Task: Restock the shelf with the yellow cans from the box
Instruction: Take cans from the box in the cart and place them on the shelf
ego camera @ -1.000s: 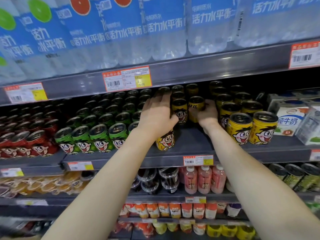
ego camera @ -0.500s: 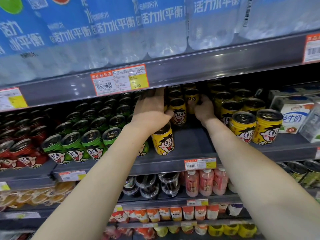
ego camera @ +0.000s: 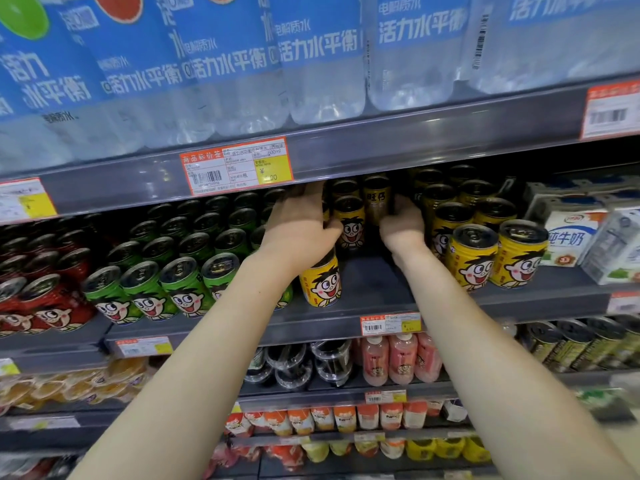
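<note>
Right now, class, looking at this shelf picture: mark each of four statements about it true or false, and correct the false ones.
1. The left hand and right hand both reach among the yellow cans. True.
2. The green cans stand right of the yellow cans. False: they stand to their left.
3. Milk cartons sit right of the yellow cans. True.
4. The shelf above stands empty. False: it holds water bottles with blue labels.

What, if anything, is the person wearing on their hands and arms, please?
Nothing in view: the left hand and right hand are bare, with no gloves, watch or bracelet. The left forearm and right forearm are uncovered down to the picture's lower edge; no sleeve or cuff shows.
</note>
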`<state>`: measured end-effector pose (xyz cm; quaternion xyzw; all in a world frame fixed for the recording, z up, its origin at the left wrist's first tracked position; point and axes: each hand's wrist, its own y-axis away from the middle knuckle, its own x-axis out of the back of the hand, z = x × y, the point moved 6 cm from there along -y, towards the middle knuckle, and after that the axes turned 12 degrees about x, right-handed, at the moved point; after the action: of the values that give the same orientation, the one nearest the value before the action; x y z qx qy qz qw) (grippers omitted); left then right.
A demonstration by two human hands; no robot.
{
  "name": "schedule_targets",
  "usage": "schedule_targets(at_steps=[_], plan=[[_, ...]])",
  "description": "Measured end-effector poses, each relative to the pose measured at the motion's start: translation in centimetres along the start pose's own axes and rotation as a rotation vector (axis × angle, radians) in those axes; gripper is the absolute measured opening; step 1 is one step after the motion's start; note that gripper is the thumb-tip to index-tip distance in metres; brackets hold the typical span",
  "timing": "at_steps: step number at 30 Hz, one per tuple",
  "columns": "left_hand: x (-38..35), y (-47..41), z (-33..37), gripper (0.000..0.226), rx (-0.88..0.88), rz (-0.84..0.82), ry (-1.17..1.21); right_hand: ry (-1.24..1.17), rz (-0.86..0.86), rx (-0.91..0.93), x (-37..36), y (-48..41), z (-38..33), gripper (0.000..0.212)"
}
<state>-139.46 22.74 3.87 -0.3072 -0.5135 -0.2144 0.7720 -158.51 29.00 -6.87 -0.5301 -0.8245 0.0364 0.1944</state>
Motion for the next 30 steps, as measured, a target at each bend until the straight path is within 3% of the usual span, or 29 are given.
schedule_targets(at_steps=[3, 7, 13, 21, 30], plan=[[-0.2, 1.3, 0.6, 0.065, 0.008, -0.013, 0.031, 0.110, -0.068, 0.127, 1.0, 3.2, -2.3, 0.036], [-0.1, 3.6, 1.2, 0.064, 0.018, 0.011, 0.079, 0.182, -0.186, 0.236, 2.6, 6.4, -4.6, 0.050], [0.4, 7.5, 1.1, 0.058, -0.009, 0.015, 0.052, 0.326, -0.313, 0.363, 4.5, 10.7, -6.9, 0.051], [3.4, 15.5, -2.0, 0.063, -0.156, 0.058, 0.065, 0.443, -0.362, 0.365, 5.5, 20.8, -11.2, 0.057], [6.1, 29.2, -12.6, 0.065, -0.168, -0.078, -0.017, 0.582, -0.471, 0.354, 0.8, 38.3, -16.1, 0.060]])
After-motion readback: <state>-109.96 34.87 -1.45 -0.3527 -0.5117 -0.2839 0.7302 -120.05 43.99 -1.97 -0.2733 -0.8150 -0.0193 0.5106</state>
